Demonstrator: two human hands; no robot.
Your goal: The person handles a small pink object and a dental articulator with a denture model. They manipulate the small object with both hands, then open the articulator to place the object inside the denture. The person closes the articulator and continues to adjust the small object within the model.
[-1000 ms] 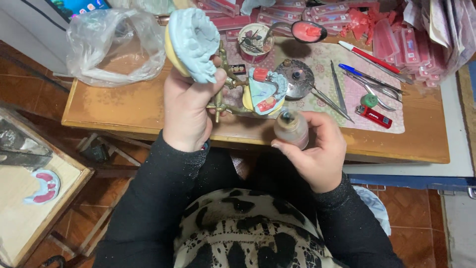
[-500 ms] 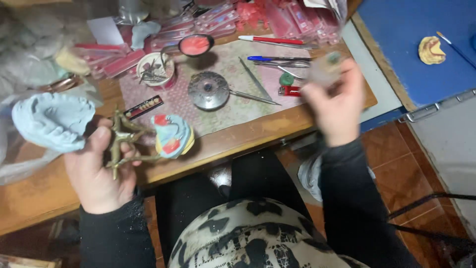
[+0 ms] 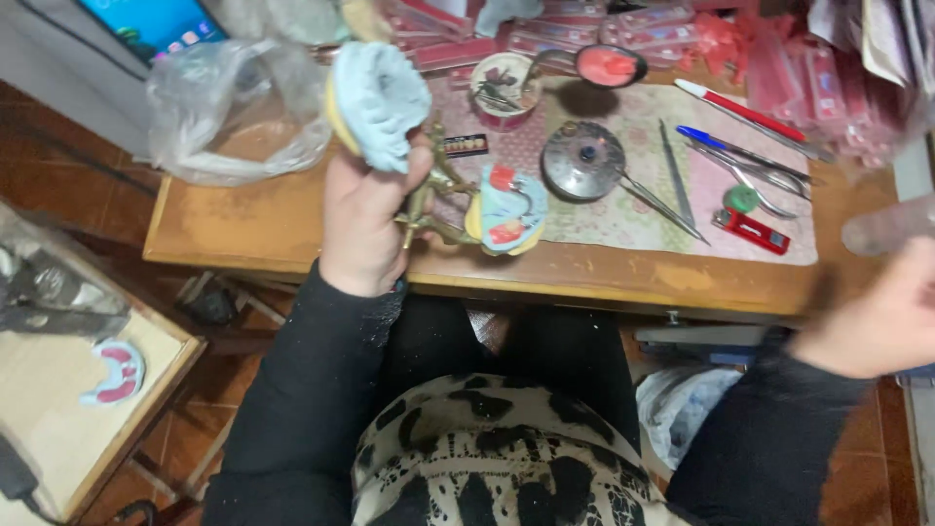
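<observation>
Brass articulator (image 3: 433, 200) is gripped in the left hand (image 3: 362, 229), fingers closed round its frame, held just above the near edge of the tabletop (image 3: 243, 229). Its hinge is open: the upper pale blue plaster cast (image 3: 380, 102) is tipped up and back over the knuckles, while the lower cast (image 3: 506, 209), with pink wax and a row of teeth, points out toward the patterned mat (image 3: 623, 209).

Change since a second ago: the right hand (image 3: 881, 312) was then close to the left, holding a small brownish jar beside the articulator. Now it has swung well out to the right, beyond the tabletop's end, and is motion-blurred. A pale, translucent rounded object (image 3: 891, 226) sits at its fingertips; it may be the same jar, but the blur prevents certainty. The fingers look curled, whether clamped on it I cannot tell.

Reading: the left hand's grip on the articulator is unchanged across the three views, so work on the casts looks paused while the right hand carries something aside.

Around: round metal lid (image 3: 582, 161) on the mat, thin steel instruments (image 3: 674, 175), a blue pen (image 3: 726, 144), a small red cutter (image 3: 750, 232), a dish of pink wax (image 3: 609, 66). Crumpled clear plastic bag (image 3: 239, 112) at the far left corner. A separate pink-and-blue cast (image 3: 115, 372) lies on a low side table (image 3: 58, 438).
</observation>
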